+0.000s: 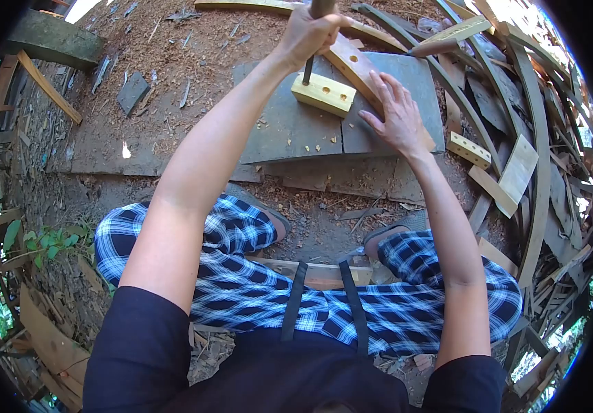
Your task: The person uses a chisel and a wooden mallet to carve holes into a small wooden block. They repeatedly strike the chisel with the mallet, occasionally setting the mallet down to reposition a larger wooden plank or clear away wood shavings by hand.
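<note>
My left hand (307,34) is wrapped round the handle of a tool (322,8). The dark metal shaft (307,71) points down onto the left end of a pale yellow wooden block (324,96), where two round holes show. That block lies on a grey slab (269,131). My right hand (396,115) is open, its fingers spread and lying against a long brownish board with holes (356,65). The board slants across the slab, just right of the block. Part of it is hidden under that hand.
Another drilled block (469,150) sits right of the slab. Nearby lies a round brown wooden piece (434,47). Curved strips (536,138) and scrap wood pile up on the right. A thick beam (56,40) is at the upper left. Wood chips cover the ground.
</note>
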Demonstrator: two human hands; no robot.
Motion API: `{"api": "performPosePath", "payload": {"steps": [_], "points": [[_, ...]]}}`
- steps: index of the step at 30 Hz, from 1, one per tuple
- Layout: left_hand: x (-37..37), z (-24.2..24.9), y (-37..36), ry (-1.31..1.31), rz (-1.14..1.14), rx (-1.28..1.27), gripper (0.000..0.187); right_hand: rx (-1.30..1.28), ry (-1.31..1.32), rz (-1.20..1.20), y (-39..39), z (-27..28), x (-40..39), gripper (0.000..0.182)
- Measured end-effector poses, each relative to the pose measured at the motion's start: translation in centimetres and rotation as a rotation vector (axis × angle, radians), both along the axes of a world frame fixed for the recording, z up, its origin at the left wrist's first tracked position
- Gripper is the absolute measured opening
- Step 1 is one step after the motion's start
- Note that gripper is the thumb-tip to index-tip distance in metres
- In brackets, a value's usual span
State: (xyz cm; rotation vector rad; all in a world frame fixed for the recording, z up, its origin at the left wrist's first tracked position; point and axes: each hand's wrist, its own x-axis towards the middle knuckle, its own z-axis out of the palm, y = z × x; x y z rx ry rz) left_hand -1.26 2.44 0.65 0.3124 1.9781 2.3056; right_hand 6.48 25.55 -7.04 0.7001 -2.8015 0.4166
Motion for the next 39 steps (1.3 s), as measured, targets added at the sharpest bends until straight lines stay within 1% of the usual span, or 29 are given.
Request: {"api": "performPosePath", "payload": {"steps": [1,2,3,5,6,7,10,11,13,14,15,17,18,19,21,22,24,25,26,27,28,29,31,33,34,35,37,38,39], "points": [[0.1,0.0,0.7,0.057,-0.075,-0.053,0.033,0.002,0.002,-0.004,0.1,-0.1,0.0,0.076],[0.1,-0.2,1.6,0.060,-0.081,-0.050,0.033,-0.010,-0.106,-0.108,-0.1,0.1,-0.1,0.076],[0.3,-0.5,2.4,0.098,-0.091,-0.145,0.030,-0.023,-0.214,-0.211,-0.2,0.3,0.0,0.077],[0.6,-0.6,3.7,0.183,-0.106,-0.340,0.026,0.040,-0.246,-0.243,-0.6,0.8,0.0,0.076],[0.9,-0.6,4.0,0.183,-0.133,-0.420,0.020,0.101,-0.282,-0.270,-0.5,1.1,-0.2,0.076],[1.1,-0.5,4.3,0.202,-0.158,-0.395,0.022,0.101,-0.268,-0.278,-0.1,1.2,-0.2,0.076],[0.8,-0.3,4.3,0.151,-0.145,-0.424,0.024,-0.225,-0.283,-0.264,0.9,1.5,-0.5,0.073],[0.6,-0.5,4.2,0.102,-0.137,-0.405,0.024,-0.232,-0.265,-0.264,1.2,2.6,-0.5,0.073],[0.3,-0.6,3.8,0.066,-0.214,-0.399,0.023,-0.657,-0.582,-0.377,2.0,5.6,-0.3,0.073],[0.4,-0.3,3.9,0.061,-0.216,-0.395,0.023,-0.869,-0.535,-0.285,2.6,6.2,-0.5,0.076],[0.6,0.3,4.0,0.063,-0.230,-0.371,0.022,-0.958,-0.459,-0.312,2.9,7.2,-0.8,0.080],[0.6,0.2,4.1,0.094,-0.253,-0.357,0.017,-1.122,-0.293,-0.202,2.8,12.1,-0.8,0.073],[0.6,0.4,4.0,0.076,-0.264,-0.336,0.017,-1.155,-0.094,-0.144,2.9,13.5,-1.2,0.067],[0.6,0.6,3.9,0.059,-0.275,-0.316,0.017,-1.237,-0.088,-0.101,2.4,16.3,-0.2,0.064],[0.5,0.7,3.8,0.049,-0.292,-0.328,0.017,-1.247,0.048,-0.064,2.9,18.3,0.2,0.065],[0.4,0.7,3.7,0.040,-0.308,-0.340,0.017,-1.244,0.049,-0.061,2.8,18.4,0.9,0.065],[0.3,0.7,3.7,0.034,-0.317,-0.333,0.017,-1.047,-0.099,-0.113,2.4,18.3,2.5,0.068],[0.3,0.7,3.7,0.026,-0.326,-0.328,0.016,-1.045,-0.094,-0.110,2.6,17.1,2.3,0.068],[0.4,0.4,3.3,0.029,-0.329,-0.327,0.016,-0.713,0.069,-0.067,2.9,15.0,2.2,0.069],[0.5,0.2,2.7,0.012,-0.314,-0.389,0.017,-0.374,0.224,-0.030,2.9,14.5,2.5,0.071],[0.1,0.1,2.5,0.005,-0.295,-0.450,0.017,-0.618,-0.125,-0.129,3.4,14.8,3.2,0.071],[-0.3,0.3,2.7,0.010,-0.297,-0.449,0.017,-0.616,-0.120,-0.131,3.3,16.0,3.7,0.071],[0.2,0.0,2.3,-0.004,-0.310,-0.440,0.024,-0.829,-0.113,-0.179,2.5,18.0,4.7,0.071],[0.5,-0.3,2.2,0.044,-0.274,-0.446,0.019,-0.989,0.107,-0.068,1.9,18.6,4.3,0.069],[0.5,-0.1,2.2,0.028,-0.278,-0.451,0.022,-0.990,0.092,-0.090,1.6,18.7,4.3,0.068],[0.5,0.1,2.4,0.017,-0.285,-0.452,0.025,-0.986,0.081,-0.113,1.4,18.7,4.4,0.067],[0.3,-0.1,2.2,0.031,-0.285,-0.455,0.025,-0.575,0.079,-0.119,0.9,15.9,3.9,0.065],[0.2,-0.2,1.9,0.052,-0.275,-0.509,0.025,-0.341,0.027,-0.188,0.8,15.3,4.3,0.065],[0.4,-0.2,1.6,0.066,-0.262,-0.564,0.025,-0.340,0.038,-0.192,1.0,14.7,4.3,0.065]]}}
